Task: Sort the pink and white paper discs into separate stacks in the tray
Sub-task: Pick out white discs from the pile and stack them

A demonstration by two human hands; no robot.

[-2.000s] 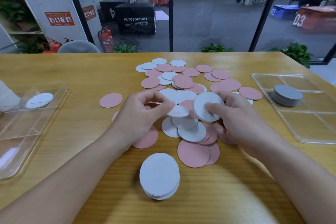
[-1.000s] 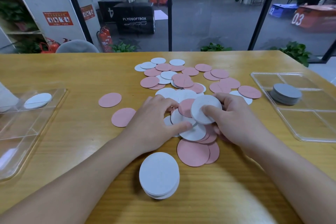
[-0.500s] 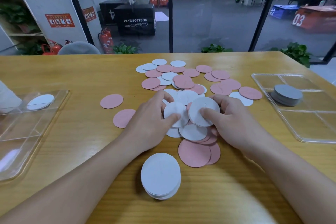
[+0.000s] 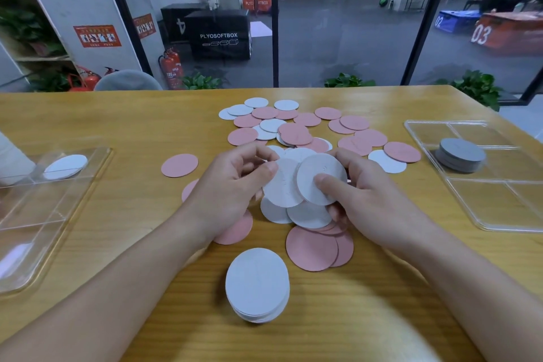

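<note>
I'm mid-gather: my left hand [image 4: 235, 185] pinches one round white paper disc [image 4: 280, 185], my right hand [image 4: 361, 200] grips another [image 4: 318, 175]. Next I'd merge them onto the white stack [image 4: 257, 285].

Your left hand [image 4: 232, 185] pinches a white disc [image 4: 280, 185] between thumb and fingers, while your right hand [image 4: 364, 200] grips a second white disc [image 4: 318, 176] that overlaps the first. Both sit above a loose pile of pink and white discs [image 4: 296, 129] spread across the wooden table [image 4: 117, 114]. A neat white stack [image 4: 257, 283] stands near you. One clear tray [image 4: 44, 214] at your left holds a single white disc [image 4: 65, 166]; another tray [image 4: 499, 209] at your right holds a grey stack [image 4: 460, 154].
</note>
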